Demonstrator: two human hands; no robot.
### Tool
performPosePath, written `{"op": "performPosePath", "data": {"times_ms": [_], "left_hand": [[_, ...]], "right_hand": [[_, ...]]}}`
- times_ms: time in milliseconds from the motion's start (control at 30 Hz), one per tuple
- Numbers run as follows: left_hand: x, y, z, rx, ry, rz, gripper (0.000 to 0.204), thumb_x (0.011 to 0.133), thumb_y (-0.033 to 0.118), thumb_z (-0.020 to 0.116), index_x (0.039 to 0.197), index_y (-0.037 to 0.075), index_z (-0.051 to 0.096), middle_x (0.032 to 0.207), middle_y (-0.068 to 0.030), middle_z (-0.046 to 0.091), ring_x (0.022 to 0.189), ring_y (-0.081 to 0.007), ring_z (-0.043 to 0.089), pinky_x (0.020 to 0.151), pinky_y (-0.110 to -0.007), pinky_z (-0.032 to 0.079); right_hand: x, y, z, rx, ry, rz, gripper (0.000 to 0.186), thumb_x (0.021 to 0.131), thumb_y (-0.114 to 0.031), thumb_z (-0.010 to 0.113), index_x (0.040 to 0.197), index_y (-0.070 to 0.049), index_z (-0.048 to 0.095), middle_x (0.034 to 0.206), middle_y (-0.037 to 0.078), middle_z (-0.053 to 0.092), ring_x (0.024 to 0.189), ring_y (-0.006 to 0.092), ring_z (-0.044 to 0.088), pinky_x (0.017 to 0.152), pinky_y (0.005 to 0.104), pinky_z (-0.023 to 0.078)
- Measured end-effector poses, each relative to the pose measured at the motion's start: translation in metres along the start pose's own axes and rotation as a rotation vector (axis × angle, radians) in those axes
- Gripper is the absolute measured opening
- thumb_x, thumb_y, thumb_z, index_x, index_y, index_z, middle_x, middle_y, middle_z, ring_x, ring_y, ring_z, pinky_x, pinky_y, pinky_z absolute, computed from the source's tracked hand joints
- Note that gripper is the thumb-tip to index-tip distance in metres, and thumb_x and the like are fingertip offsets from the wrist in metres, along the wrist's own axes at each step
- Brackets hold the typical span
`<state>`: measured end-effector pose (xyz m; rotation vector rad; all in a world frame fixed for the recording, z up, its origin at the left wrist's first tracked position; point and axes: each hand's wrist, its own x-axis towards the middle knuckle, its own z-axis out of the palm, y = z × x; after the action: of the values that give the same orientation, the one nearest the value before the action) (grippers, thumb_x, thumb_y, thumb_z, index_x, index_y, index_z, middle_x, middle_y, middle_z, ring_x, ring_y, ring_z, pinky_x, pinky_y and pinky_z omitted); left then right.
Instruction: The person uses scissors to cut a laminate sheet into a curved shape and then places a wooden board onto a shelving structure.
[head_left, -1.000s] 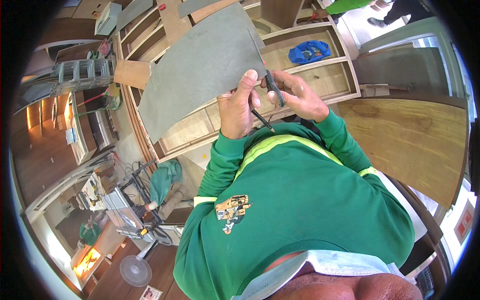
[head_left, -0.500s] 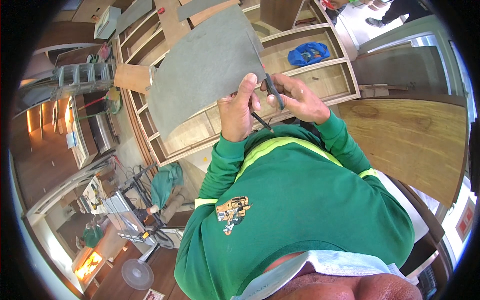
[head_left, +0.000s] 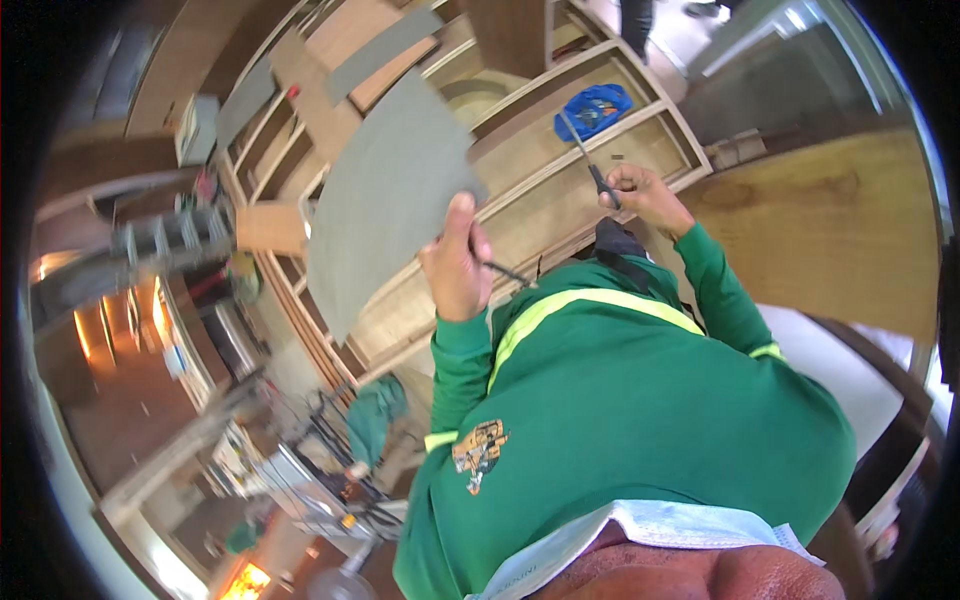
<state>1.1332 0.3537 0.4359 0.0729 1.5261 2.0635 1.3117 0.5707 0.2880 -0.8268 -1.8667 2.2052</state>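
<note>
Left hand (head_left: 455, 262) pinches a grey laminate sheet (head_left: 385, 200) at eleven o'clock; right hand (head_left: 645, 195) grips a thin black-handled tool (head_left: 592, 165) at one o'clock.

Bg stuff: long wooden shelf unit (head_left: 560, 160) w/ open compartments, lying flat – blue cloth-like item (head_left: 592, 108) in one upper compartment. Small wood block (head_left: 268, 228) just left of the unit. Bare plywood sheet (head_left: 840, 240) at right. Green bundle (head_left: 375, 418) near a metal rack (head_left: 320, 470) lower left – blurred.
</note>
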Motion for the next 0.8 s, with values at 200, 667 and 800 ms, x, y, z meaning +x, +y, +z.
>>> {"op": "performPosePath", "data": {"times_ms": [200,667,800], "left_hand": [[0.002,-0.003,-0.004,0.099,-0.033,-0.035,0.022,0.096,0.022,0.063,0.083,0.004,0.062,0.052,0.0003,0.045,0.046,-0.0066,0.039,0.044,-0.024,0.025],[-0.015,-0.064,0.005,-0.060,0.101,-0.167,0.014,0.098,0.019,0.058,0.088,0.009,0.056,0.062,0.0004,0.053,0.038,-0.0052,0.036,0.040,-0.020,0.026],[-0.008,-0.101,0.008,-0.034,0.194,-0.226,0.023,0.089,0.019,0.069,0.087,0.001,0.055,0.062,-0.0045,0.054,0.033,-0.0089,0.038,0.033,-0.022,0.029]], "right_hand": [[0.038,0.080,-0.096,-0.135,0.198,0.245,0.013,0.086,-0.015,0.072,0.082,-0.008,0.061,0.073,-0.001,0.060,0.059,0.0104,0.060,0.051,0.0259,0.050],[0.204,0.230,-0.195,-0.896,0.405,0.476,0.026,0.085,-0.026,0.064,0.091,-0.001,0.069,0.083,0.021,0.070,0.069,0.0326,0.070,0.064,0.0428,0.057],[0.251,0.287,-0.197,-1.144,0.380,0.400,0.025,0.087,-0.025,0.062,0.097,-0.003,0.070,0.092,0.022,0.070,0.086,0.0369,0.070,0.078,0.0483,0.056]]}}
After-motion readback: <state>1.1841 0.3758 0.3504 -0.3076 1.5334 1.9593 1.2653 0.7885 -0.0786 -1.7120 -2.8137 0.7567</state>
